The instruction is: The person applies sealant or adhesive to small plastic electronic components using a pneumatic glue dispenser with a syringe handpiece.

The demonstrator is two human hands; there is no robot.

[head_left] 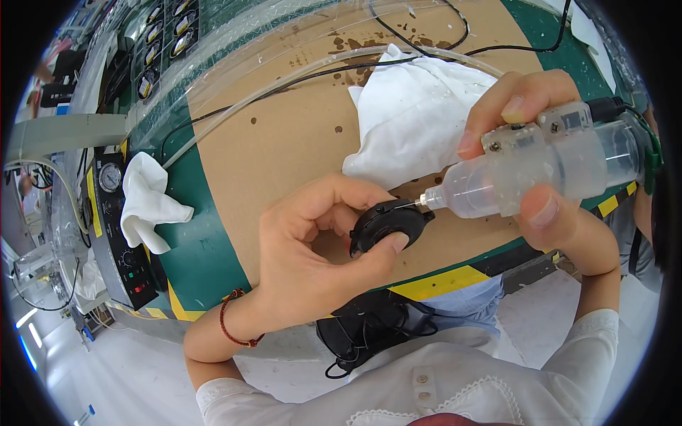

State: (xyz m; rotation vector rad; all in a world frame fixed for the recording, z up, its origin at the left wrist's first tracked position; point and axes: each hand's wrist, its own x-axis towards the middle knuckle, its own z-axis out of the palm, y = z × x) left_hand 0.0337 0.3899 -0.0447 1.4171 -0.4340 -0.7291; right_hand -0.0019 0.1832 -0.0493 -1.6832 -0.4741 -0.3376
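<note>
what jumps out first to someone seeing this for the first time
At centre, the left hand pinches a small black round part over a brown cardboard sheet. From the right, the right hand holds a clear plastic syringe dispenser, its needle tip at the part's edge. A crumpled white cloth lies just behind them on the cardboard.

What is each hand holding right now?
Left hand: closed on a round black plastic part.
Right hand: closed on a clear plastic dispensing syringe, needle tip at the part.
</note>
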